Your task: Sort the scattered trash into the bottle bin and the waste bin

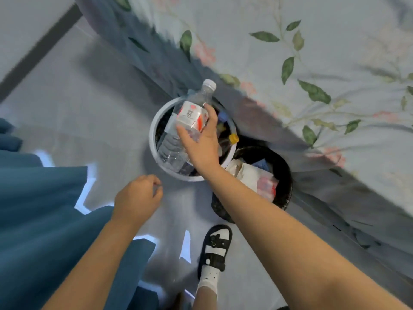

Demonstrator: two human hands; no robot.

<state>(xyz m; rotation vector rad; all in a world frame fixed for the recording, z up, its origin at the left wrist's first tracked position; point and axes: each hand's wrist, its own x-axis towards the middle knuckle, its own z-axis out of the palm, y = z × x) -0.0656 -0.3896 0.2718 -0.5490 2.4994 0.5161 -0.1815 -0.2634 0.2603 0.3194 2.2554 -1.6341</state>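
Head view showed the clear plastic bottle point(190, 124) over the white bottle bin point(154, 139), gripped around its label by the right hand point(201, 144). It looked empty, light and smooth, so a middle grip suited. The left hand point(138, 198) hung loosely curled, holding nothing.

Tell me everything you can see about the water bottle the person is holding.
The water bottle is clear, ribbed plastic with a white screw cap and a white label with red marks. It looks empty or nearly so. It is tilted, cap pointing away from the person, base toward them. The right hand grips it around the middle, thumb on the near side of the label, fingers curled round the far side. It is held over the open white-rimmed bin, which already holds other bottles.
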